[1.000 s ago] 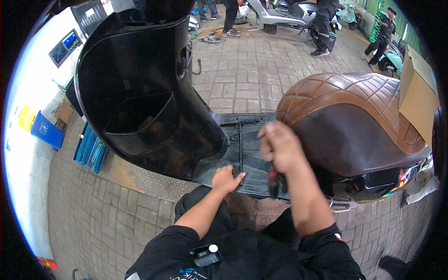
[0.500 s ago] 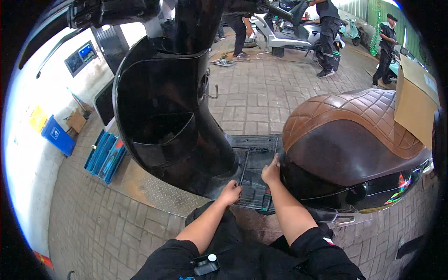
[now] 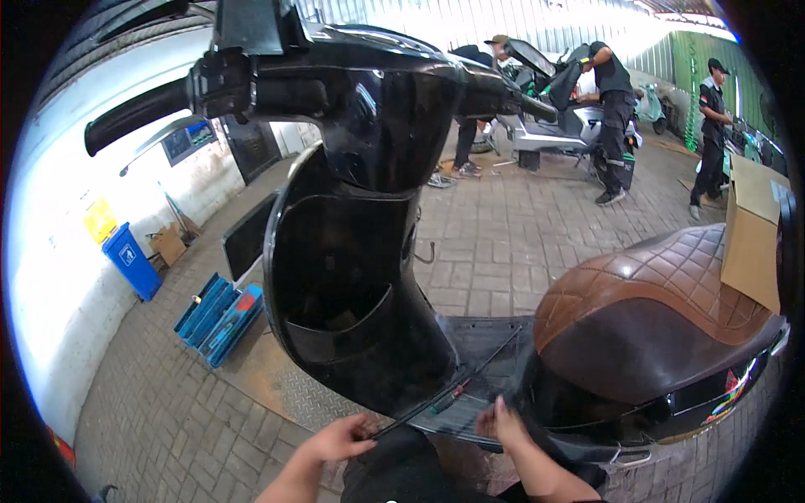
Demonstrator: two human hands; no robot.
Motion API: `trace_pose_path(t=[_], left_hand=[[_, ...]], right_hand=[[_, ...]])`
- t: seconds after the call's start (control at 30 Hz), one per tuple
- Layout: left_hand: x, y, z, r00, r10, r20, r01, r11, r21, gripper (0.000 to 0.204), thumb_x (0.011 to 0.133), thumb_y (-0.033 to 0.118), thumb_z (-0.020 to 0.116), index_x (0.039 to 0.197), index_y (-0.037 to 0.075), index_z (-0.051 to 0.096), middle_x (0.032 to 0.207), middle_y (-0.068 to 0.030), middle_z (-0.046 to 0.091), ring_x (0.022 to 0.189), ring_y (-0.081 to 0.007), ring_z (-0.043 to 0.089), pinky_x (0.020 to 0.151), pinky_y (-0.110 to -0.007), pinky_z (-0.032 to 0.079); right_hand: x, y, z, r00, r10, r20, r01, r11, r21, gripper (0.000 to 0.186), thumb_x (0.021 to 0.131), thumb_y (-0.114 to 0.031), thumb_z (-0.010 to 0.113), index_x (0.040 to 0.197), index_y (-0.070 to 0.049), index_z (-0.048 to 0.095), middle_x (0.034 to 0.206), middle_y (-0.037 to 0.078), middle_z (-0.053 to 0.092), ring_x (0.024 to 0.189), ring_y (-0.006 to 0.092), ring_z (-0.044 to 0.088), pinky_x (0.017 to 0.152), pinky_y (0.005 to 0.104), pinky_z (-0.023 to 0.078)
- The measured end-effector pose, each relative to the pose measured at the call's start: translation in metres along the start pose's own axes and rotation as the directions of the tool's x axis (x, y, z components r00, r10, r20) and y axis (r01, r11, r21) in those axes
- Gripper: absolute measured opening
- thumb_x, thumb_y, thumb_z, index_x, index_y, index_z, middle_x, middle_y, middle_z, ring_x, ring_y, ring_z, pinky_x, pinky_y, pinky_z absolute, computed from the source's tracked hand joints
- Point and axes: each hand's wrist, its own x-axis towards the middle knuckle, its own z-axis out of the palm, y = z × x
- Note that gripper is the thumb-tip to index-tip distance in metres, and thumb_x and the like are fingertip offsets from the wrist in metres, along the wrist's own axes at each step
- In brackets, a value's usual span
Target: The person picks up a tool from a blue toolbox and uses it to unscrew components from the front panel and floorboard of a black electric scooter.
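A black scooter stands in front of me. Its ribbed footboard point(image 3: 478, 419) lies between the front shield point(image 3: 335, 277) and the brown quilted seat point(image 3: 646, 277). My left hand point(image 3: 342, 438) is closed at the near end of a long thin black strip point(image 3: 495, 355), which slants across the footboard toward its far right side. Whether the strip is rubber or a cable I cannot tell. A screwdriver with a red and green handle point(image 3: 453, 396) lies on the footboard by the strip. Over the footboard's near right edge, my right hand point(image 3: 503, 425) is slightly blurred, its fingers apart, with nothing visible in them.
On the left is an open blue toolbox point(image 3: 220, 318), with a blue bin point(image 3: 132, 261) behind it. A cardboard box point(image 3: 755, 235) rests at the seat's rear. People work around a white scooter point(image 3: 549, 130) at the back; another person point(image 3: 713, 126) stands at far right.
The view has tilted up, showing the handlebar. My left hand has drawn back toward me, and the strip now lies slanted. My right hand has come away from beside the seat, toward me.
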Motion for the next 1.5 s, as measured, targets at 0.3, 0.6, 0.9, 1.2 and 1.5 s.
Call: trace_pose_path(t=[0.3, 0.6, 0.9, 1.2, 1.5], left_hand=[[-0.063, 0.098, -0.020, 0.930, -0.047, 0.366, -0.157, 0.847, 0.508, 0.025, 0.088, 0.019, 0.064, 0.111, 0.011, 0.056, 0.077, -0.0070, 0.063, 0.069, -0.0192, 0.059, 0.064, -0.035, 0.046], [-0.069, 0.120, -0.029, 0.929, 0.307, 0.208, -0.367, 0.676, 0.639, 0.030, 0.083, 0.023, 0.070, 0.109, 0.010, 0.061, 0.095, -0.0128, 0.067, 0.086, -0.0307, 0.065, 0.072, -0.040, 0.050], [-0.109, 0.312, -0.198, -0.399, 0.683, -0.612, -0.589, 0.321, 0.742, 0.040, 0.103, 0.030, 0.036, 0.128, 0.002, 0.049, 0.123, -0.0149, 0.060, 0.109, -0.0252, 0.060, 0.090, -0.036, 0.047], [-0.056, 0.364, -0.173, -0.152, 0.869, -0.471, -0.909, 0.064, 0.411, 0.048, 0.103, 0.037, 0.030, 0.129, 0.001, 0.047, 0.132, -0.0252, 0.052, 0.125, -0.0286, 0.049, 0.107, -0.040, 0.036], [-0.037, 0.342, -0.044, -0.405, 0.888, -0.219, -0.894, -0.335, 0.297, 0.039, 0.098, 0.031, 0.039, 0.127, 0.004, 0.041, 0.118, -0.0208, 0.051, 0.117, -0.0356, 0.048, 0.106, -0.054, 0.030]], right_hand=[[-0.049, -0.036, 0.019, 0.886, -0.160, 0.434, -0.039, 0.909, 0.415, 0.055, 0.097, -0.044, 0.051, 0.131, 0.000, 0.047, 0.108, 0.012, 0.059, 0.091, 0.0231, 0.061, 0.071, 0.0339, 0.050], [-0.062, -0.038, 0.009, 0.903, -0.096, 0.418, -0.090, 0.910, 0.404, 0.038, 0.092, -0.028, 0.062, 0.107, 0.006, 0.057, 0.061, 0.005, 0.043, 0.054, 0.0192, 0.042, 0.055, 0.0360, 0.038], [-0.093, -0.045, -0.025, 0.971, -0.163, 0.172, 0.062, 0.876, 0.478, 0.028, 0.092, -0.023, 0.059, 0.092, 0.005, 0.058, 0.054, 0.004, 0.036, 0.046, 0.0180, 0.036, 0.049, 0.0372, 0.034], [-0.092, -0.028, -0.024, 0.961, -0.220, 0.168, 0.098, 0.838, 0.537, 0.028, 0.092, -0.022, 0.058, 0.093, 0.006, 0.058, 0.054, 0.005, 0.039, 0.047, 0.0185, 0.039, 0.049, 0.0376, 0.037], [-0.083, -0.030, -0.022, 0.969, -0.221, 0.112, 0.160, 0.904, 0.397, 0.024, 0.090, -0.024, 0.061, 0.095, 0.000, 0.060, 0.058, 0.009, 0.052, 0.047, 0.0225, 0.050, 0.045, 0.0390, 0.043]])
